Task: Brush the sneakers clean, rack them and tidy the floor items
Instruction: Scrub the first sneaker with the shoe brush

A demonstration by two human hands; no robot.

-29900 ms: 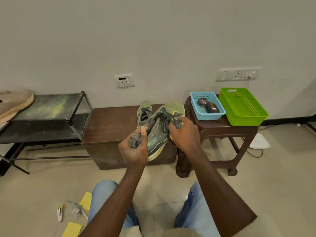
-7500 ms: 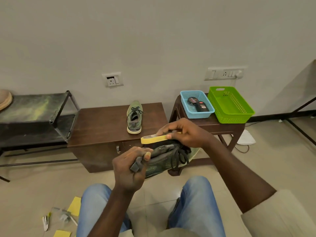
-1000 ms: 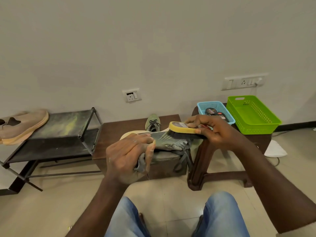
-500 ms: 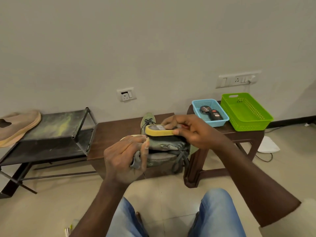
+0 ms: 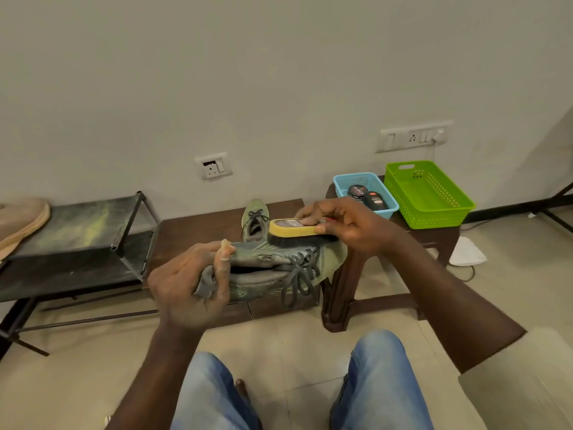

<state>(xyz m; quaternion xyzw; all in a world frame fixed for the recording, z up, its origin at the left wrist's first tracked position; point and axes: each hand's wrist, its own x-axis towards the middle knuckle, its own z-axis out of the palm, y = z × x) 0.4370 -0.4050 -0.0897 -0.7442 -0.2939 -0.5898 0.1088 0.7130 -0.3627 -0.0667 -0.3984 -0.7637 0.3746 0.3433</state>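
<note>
My left hand [image 5: 189, 287] grips the heel of a grey-green sneaker [image 5: 273, 271] held on its side in front of me, laces hanging down. My right hand [image 5: 347, 225] holds a yellow-backed brush [image 5: 294, 229] with dark bristles pressed on the sneaker's upper side. The second sneaker [image 5: 254, 220] stands upright on the low brown bench [image 5: 198, 234] behind. A black metal shoe rack [image 5: 77, 243] stands at the left.
A tan shoe [image 5: 21, 221] lies on the rack's left end. A brown stool [image 5: 434, 240] at the right carries a blue basket [image 5: 342, 183] with polish tins and a green basket [image 5: 428, 197]. My knees in jeans are below. A white object lies on the floor by the stool.
The brush has shifted right along the sneaker, toward its toe. My left hand keeps its hold on the heel. The view has moved slightly.
</note>
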